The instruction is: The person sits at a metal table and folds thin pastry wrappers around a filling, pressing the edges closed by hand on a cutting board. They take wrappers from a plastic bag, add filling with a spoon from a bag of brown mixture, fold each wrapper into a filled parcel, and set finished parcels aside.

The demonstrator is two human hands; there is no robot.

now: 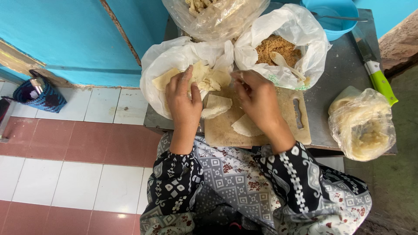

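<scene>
Left hand: the left hand (183, 99) is laid flat, fingers spread wide, on pale thin wrapper sheets (204, 76) inside a white plastic bag (174, 54); nothing is gripped.
Right hand: the right hand (257, 98) is curled narrow, fingertips pinched at the sheets' edge; whether a sheet is actually held cannot be told.
Wrapper sheets: cream, limp and creased, seen at 12 o'clock of the left hand.
Cutting board: two folded pale pieces (216, 105) are lain on the wooden cutting board (300, 126), between the wrists.
Farther out: a bag of brown crumbs (278, 48) with a spoon (283, 63) is set at 1 o'clock; a green-handled knife (381, 82) at 3 o'clock.
Hidden: the clear bag (217, 17) at 12 o'clock is cut off by the frame.
</scene>
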